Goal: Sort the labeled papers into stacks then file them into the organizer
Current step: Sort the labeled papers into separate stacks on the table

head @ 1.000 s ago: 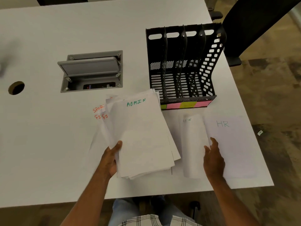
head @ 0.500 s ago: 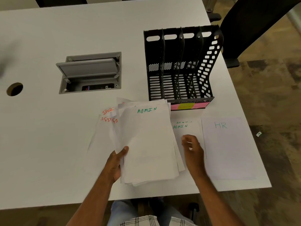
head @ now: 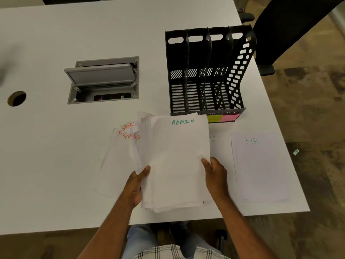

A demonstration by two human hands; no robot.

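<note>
Sorting | left hand [head: 137, 186] grasping pile [head: 173, 165] for steadiness | right hand [head: 214, 174] pinching ADMIN sheet [head: 183, 122] edge, for peeling off

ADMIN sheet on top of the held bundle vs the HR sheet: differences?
The ADMIN sheet tops a fanned bundle gripped by the left hand and right hand; the HR sheet lies flat on the table, untouched. ADMIN's lettering is green, HR's paler teal. Both are white, labelled at the top.
</note>
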